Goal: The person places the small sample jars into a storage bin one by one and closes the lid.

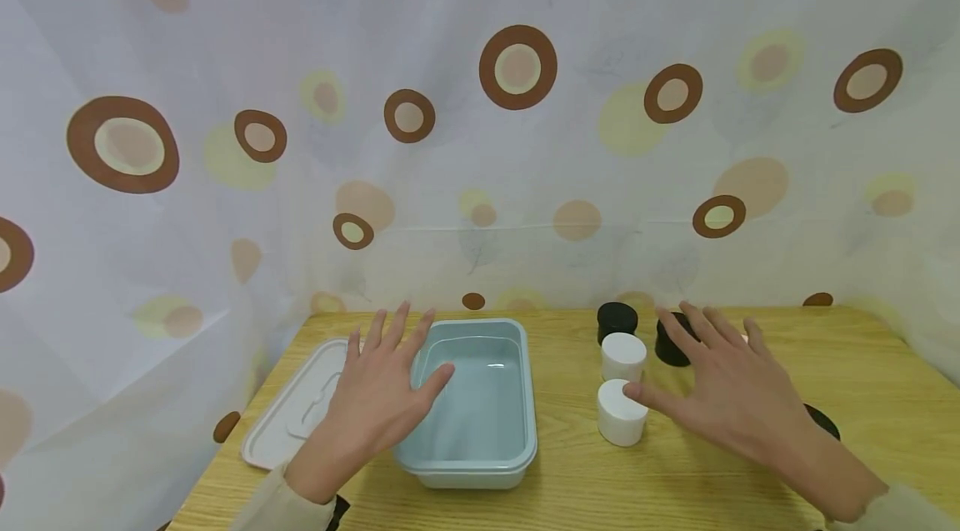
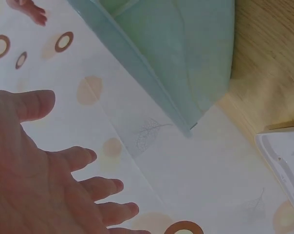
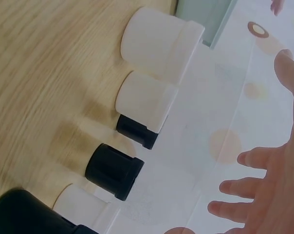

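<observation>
My left hand hovers with fingers spread and holds nothing. It is over the left side of a pale blue rectangular container, which has no lid on it and nothing inside. Partly behind that hand lies a white lid, flat on the table. My right hand is also spread in the air, holding nothing, above a group of small round jars. Two white jars and two black jars show near its thumb and fingers. Another black jar and a white jar are mostly hidden behind it in the head view.
The wooden table carries everything. A white curtain with brown and beige circles hangs along its back and sides. Between the container and the jars runs a strip of bare wood.
</observation>
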Tool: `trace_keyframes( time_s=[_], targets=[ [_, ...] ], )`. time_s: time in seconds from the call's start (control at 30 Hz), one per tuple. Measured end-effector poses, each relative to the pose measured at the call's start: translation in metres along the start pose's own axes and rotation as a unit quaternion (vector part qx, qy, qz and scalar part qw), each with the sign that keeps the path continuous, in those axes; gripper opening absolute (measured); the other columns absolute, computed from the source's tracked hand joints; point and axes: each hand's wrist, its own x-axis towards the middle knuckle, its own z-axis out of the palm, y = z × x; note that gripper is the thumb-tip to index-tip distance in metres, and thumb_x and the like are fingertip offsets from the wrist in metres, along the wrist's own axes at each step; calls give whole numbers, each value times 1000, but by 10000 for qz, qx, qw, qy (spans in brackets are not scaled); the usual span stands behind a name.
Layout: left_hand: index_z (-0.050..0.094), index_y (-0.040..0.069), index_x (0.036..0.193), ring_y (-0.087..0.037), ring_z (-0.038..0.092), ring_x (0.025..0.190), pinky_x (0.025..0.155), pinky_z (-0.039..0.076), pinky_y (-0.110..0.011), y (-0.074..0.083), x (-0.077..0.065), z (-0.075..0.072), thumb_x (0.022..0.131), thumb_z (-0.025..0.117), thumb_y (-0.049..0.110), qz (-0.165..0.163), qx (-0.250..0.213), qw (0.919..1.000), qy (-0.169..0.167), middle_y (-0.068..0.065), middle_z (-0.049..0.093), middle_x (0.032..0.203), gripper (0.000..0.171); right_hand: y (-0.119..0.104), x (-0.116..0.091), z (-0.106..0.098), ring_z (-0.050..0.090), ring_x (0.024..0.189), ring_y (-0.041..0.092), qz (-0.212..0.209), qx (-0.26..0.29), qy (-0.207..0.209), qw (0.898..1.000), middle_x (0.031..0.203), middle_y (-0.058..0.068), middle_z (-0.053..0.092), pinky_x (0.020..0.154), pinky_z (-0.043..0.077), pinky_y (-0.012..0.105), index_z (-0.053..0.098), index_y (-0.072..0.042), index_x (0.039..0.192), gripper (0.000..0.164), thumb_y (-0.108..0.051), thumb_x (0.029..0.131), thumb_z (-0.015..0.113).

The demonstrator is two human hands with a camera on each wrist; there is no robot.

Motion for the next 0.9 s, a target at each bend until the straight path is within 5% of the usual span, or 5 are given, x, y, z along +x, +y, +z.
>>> trace_keyframes(
  time_s=[0.23,0.5,0.63,0.9],
  targets=[
    [34,17,167,-48,17,156,119,14,-74,-14,-9,-2,104,52,64,-112,-159,9998,3,-19,25,171,81,-8,-9,-1,41,141,55,16,309,143,9994,160,25,43,111,29,73,43,-5,161,113,-85,84,63],
    [31,17,168,-45,18,157,121,13,-70,-26,-24,-2,101,53,69,-166,-973,9950,-136,-18,26,171,87,-15,-17,4,45,139,51,315,1002,-53,9945,160,20,45,90,47,72,46,-3,159,113,-82,82,69],
    [32,19,168,-44,26,155,118,22,-70,-31,-31,1,99,60,67,-240,-1624,9852,-494,-15,28,171,89,-15,-19,10,51,134,50,452,1689,-222,9844,154,21,52,92,48,70,50,-4,156,108,-76,80,77],
    [26,18,169,-47,44,144,113,37,-66,-42,-44,12,88,81,56,-374,-2525,9610,-1062,-18,37,166,105,-7,-14,24,70,106,34,920,2795,-802,9524,132,19,70,78,60,42,64,-2,145,89,-54,78,91]
  ],
)
